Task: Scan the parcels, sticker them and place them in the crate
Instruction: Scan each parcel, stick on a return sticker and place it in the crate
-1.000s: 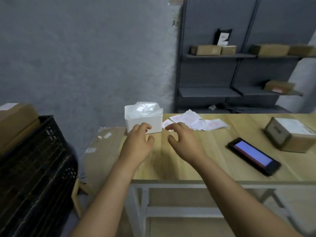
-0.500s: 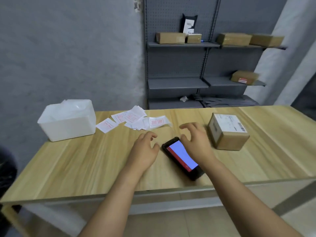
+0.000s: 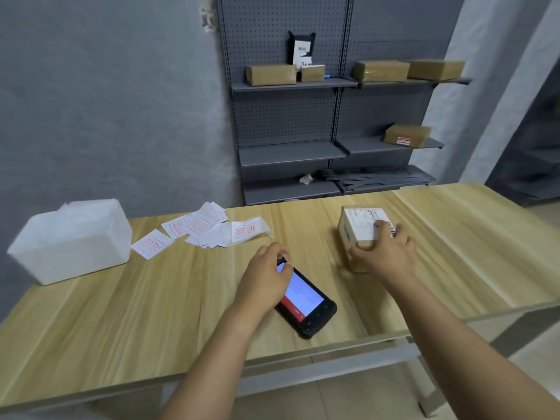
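- My right hand (image 3: pixel 386 256) is gripping the parcel (image 3: pixel 362 230) at 2 o'clock on the table (image 3: pixel 145 313), fingers curled over its labelled top, thumb against its near side.
- My left hand (image 3: pixel 266 280) is covering the scanner's (image 3: pixel 306 301) far end at centre, fingers curling round its top edge; I am not seeing whether they are gripping it.
- Stickers (image 3: pixel 209 230) are lying scattered at 11 o'clock, just beside a white bin (image 3: pixel 72 241) at 10.
- Further boxes (image 3: pixel 271 74) are sitting on the shelves (image 3: pixel 291 153) at 12.
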### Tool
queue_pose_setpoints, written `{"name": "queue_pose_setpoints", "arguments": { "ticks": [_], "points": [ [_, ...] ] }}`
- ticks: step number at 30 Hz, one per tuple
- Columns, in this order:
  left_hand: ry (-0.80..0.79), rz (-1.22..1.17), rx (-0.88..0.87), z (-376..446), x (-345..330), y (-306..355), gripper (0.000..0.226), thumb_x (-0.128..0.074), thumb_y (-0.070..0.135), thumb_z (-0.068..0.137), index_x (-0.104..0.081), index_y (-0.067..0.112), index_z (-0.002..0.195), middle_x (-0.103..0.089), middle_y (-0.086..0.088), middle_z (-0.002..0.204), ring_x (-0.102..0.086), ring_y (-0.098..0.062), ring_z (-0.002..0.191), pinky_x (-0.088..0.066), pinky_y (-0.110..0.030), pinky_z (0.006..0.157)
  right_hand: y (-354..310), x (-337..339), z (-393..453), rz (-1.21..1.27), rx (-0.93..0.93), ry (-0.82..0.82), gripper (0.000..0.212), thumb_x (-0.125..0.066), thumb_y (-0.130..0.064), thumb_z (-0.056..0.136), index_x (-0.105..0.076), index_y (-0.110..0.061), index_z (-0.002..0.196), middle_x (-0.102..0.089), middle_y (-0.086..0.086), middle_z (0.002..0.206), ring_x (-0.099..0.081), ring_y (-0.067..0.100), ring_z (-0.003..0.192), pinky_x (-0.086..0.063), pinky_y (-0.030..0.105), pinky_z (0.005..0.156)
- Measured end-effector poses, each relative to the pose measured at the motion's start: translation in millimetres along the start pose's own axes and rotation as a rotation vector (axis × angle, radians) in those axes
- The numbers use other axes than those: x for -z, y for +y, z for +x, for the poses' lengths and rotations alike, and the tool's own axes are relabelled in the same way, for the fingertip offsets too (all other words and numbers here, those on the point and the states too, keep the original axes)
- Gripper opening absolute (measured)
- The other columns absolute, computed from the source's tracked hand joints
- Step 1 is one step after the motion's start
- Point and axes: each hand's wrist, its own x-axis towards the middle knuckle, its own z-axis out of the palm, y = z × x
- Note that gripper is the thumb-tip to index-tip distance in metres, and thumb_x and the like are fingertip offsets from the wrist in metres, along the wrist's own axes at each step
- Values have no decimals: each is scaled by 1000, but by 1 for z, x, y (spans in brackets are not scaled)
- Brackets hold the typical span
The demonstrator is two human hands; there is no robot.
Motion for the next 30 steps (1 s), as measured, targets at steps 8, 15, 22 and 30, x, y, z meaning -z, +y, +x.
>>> {"name": "queue_pose_setpoints", "arguments": {
  "ticks": [8,15,22,30],
  "points": [
    [-26,-243,148,5,12,0,21,-55,31,93,-58,30,114,-60,12,117,-56,2,98,-41,-13,70,-25,-14,-15,375,161,-22,73,-75,-34,73,-40,-23,136,-32,7,140,-27,26,128,-35,37,102],
    [23,-705,421,8,56,-14,68,-66,64,73,-42,33,128,-66,4,118,-67,-16,101,-57,-35,74,-100,-32,-69,631,518,-213,68,-78,-30,68,-46,-29,127,-33,-7,133,-45,23,121,-45,21,95],
    [167,-950,496,-7,92,-58,64,-75,39,77,-43,24,130,-70,-5,110,-72,-23,91,-58,-40,67,-136,-53,-103,594,659,-310,79,-81,-42,68,-41,-31,135,-29,-6,144,-27,10,134,-38,39,108],
    [397,-901,535,-16,119,-101,77,-78,35,74,-33,32,136,-65,3,117,-66,-17,102,-55,-44,85,-107,-69,-95,229,392,-381,105,-78,-53,68,-20,-27,151,-23,-2,152,-23,20,137,-29,33,111]
  ]
}}
